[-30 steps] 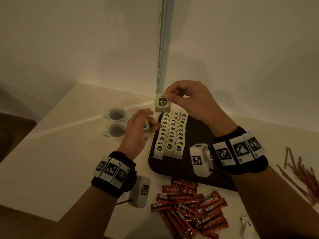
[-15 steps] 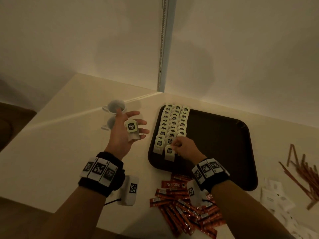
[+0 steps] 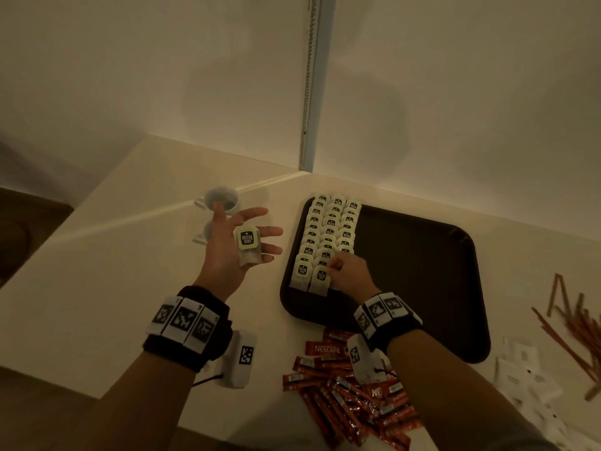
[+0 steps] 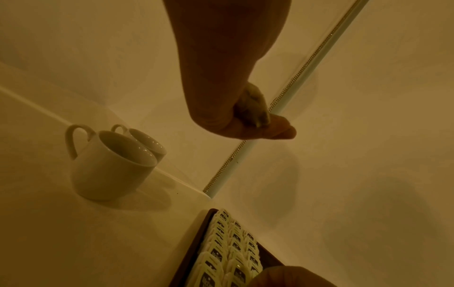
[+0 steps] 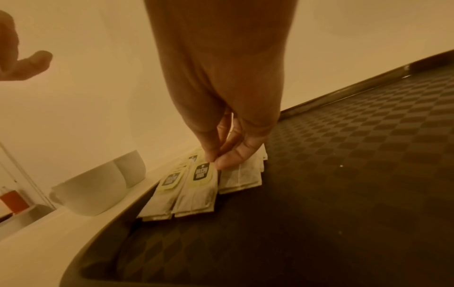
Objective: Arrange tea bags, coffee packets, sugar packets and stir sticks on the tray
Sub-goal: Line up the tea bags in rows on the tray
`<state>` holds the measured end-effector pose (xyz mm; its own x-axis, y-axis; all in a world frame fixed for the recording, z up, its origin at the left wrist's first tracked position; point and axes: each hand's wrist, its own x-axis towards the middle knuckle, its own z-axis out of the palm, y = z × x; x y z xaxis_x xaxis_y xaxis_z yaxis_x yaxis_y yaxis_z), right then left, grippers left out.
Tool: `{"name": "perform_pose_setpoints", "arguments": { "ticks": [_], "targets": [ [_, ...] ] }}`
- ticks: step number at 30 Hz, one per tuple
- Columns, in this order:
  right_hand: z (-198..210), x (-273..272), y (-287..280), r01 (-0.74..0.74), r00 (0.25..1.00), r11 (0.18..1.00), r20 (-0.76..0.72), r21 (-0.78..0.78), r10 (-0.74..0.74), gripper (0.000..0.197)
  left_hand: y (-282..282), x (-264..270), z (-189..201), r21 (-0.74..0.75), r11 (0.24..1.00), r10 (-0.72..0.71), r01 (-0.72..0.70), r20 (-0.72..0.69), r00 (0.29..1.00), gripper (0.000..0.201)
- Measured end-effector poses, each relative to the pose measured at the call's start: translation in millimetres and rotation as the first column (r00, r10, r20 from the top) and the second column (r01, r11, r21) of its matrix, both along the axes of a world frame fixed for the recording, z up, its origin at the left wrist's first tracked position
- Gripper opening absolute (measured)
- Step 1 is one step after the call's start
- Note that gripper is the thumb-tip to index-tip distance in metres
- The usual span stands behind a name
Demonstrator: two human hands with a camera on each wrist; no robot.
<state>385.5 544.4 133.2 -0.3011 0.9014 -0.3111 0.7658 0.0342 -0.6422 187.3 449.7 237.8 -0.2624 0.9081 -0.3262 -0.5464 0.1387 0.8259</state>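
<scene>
Tea bags (image 3: pixel 328 237) lay in three overlapping rows along the left part of the dark tray (image 3: pixel 422 271), running from its far edge to near its front left corner, each with a pale green tag facing up. The right hand (image 3: pixel 349 275) was down at the near end of the rightmost row, its thumb and fingertips (image 5: pixel 227 161) pinched together on the top of the nearest tea bag (image 5: pixel 239 177) there; in the right wrist view that bag lay flat on the tray's chequered floor, just beside the front bags of the two other rows. The left hand (image 3: pixel 232 252) was held palm up over the counter (image 3: pixel 97 288) to the left of the tray, fingers spread and nearly straight, with one loose tea bag (image 3: pixel 248 247) resting across the palm and fingers, its tag uppermost; no finger curled round it in the head view. Beyond that hand stood two white cups (image 4: pixel 110 163), close together and upright on the counter. In front of the tray, red coffee packets (image 3: pixel 344 395) lay in a loose heap on the counter, partly hidden by the right wrist. To the right of the tray, white sugar packets (image 3: pixel 523 379) lay scattered near the front edge, and brown stir sticks (image 3: pixel 579 323) lay strewn just beyond them, all of these off the tray.
</scene>
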Motion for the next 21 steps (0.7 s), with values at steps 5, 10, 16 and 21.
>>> {"name": "perform_pose_setpoints", "arguments": {
  "ticks": [5, 10, 16, 21],
  "targets": [
    [26.4, -8.5, -0.2, 0.054, 0.992, 0.998, -0.116, 0.038, -0.049, 0.013, 2.6, 5.4, 4.8, 0.03, 0.997, -0.068, 0.067, 0.009, 0.998, 0.086],
    [122.7, -38.0, -10.8, -0.092, 0.854, 0.944, -0.463, 0.316, 0.238, 0.01, 11.6, 16.6, 13.1, 0.094, 0.988, -0.114, 0.123, -0.104, 0.988, 0.091],
    [186.8, -46.9, -13.9, -0.316, 0.846, 0.799, -0.229, 0.512, 0.481, 0.004, 18.1, 33.2, 41.1, 0.266, 0.953, -0.079, 0.148, -0.251, 0.965, 0.041],
    [232.9, -36.6, -16.5, -0.241, 0.828, 0.754, -0.276, 0.611, 0.488, 0.005, 11.7, 30.9, 40.9, 0.414, 0.894, -0.007, 0.171, -0.369, 0.929, 0.03]
  ]
}}
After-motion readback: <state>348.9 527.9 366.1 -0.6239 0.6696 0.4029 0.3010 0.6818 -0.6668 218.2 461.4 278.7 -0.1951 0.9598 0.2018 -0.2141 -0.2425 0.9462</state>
